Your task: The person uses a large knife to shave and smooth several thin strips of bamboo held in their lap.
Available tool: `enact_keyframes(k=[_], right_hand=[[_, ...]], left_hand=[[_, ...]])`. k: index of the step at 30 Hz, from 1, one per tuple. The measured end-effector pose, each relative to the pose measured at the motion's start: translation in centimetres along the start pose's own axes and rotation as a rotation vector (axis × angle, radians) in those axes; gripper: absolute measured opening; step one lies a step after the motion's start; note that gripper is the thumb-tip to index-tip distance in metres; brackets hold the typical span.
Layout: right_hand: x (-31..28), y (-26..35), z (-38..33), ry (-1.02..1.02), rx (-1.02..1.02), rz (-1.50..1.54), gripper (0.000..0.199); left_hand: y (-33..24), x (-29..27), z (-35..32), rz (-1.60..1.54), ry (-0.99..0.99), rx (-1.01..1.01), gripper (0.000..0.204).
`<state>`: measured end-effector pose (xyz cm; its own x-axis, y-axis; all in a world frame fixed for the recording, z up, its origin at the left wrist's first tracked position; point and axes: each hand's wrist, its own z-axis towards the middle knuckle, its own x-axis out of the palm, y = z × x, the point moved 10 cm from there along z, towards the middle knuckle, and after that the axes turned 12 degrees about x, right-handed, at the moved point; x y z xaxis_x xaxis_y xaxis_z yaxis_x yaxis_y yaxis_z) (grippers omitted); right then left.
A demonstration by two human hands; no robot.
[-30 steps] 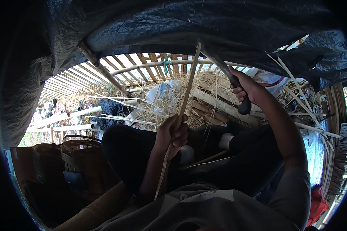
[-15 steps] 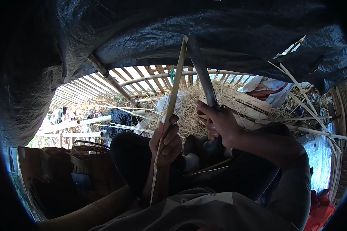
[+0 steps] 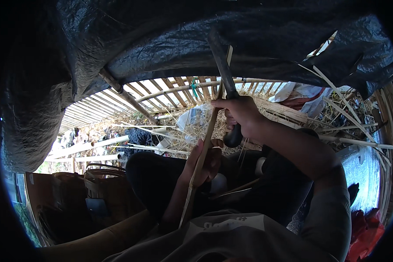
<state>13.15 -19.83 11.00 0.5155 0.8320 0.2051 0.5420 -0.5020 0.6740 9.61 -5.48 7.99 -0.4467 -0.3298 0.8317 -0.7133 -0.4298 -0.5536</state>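
My left hand is closed round a long pale bamboo strip, which stands slanted, its lower end near my shirt and its top leaning right. In my right hand is the dark rounded handle of a machete, with the long dark blade pointing up. The blade crosses the strip above my right hand, on its near side. My right thumb or forefinger reaches across to the strip; whether it presses on it I cannot tell. My crossed dark-clad legs lie below both hands.
Shavings and straw cover the ground ahead. Bamboo poles lie at left, loose strips at right. A slatted bamboo fence runs behind, under a hanging black tarp. Woven baskets stand at lower left, a red bag at lower right.
My right hand has moved up and slightly left with the machete, so the blade now crosses the strip. The left hand has shifted right and a little down, tilting the strip further right.
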Motion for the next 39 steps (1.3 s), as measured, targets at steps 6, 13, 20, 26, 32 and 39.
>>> enact_keyframes(k=[6,13,20,26,32,39], right_hand=[[-1.1,2.9,0.1,0.0,-0.087,0.035,0.024],[-5.6,6.8,0.8,-0.075,-0.217,0.066,0.022],[-7.3,6.9,-0.2,-0.174,-0.239,-0.084,0.026],[-7.5,6.4,-0.7,-0.152,-0.223,-0.328,0.037],[-5.9,5.2,-1.9,-0.137,-0.305,-0.676,0.051],[-5.4,5.1,-2.7,-0.119,-0.328,-0.574,0.048]], left_hand=[[-0.3,0.7,-0.4,0.058,0.016,-0.056,0.06],[0.6,-0.1,-0.8,0.264,-0.003,-0.113,0.049],[2.3,0.0,-1.4,0.058,-0.105,-0.23,0.037],[1.6,-1.3,-2.7,0.0,-0.222,-0.246,0.034],[-0.6,-1.1,-2.3,0.102,-0.198,-0.07,0.04],[-1.0,-3.0,-2.0,0.173,-0.344,-0.054,0.037]])
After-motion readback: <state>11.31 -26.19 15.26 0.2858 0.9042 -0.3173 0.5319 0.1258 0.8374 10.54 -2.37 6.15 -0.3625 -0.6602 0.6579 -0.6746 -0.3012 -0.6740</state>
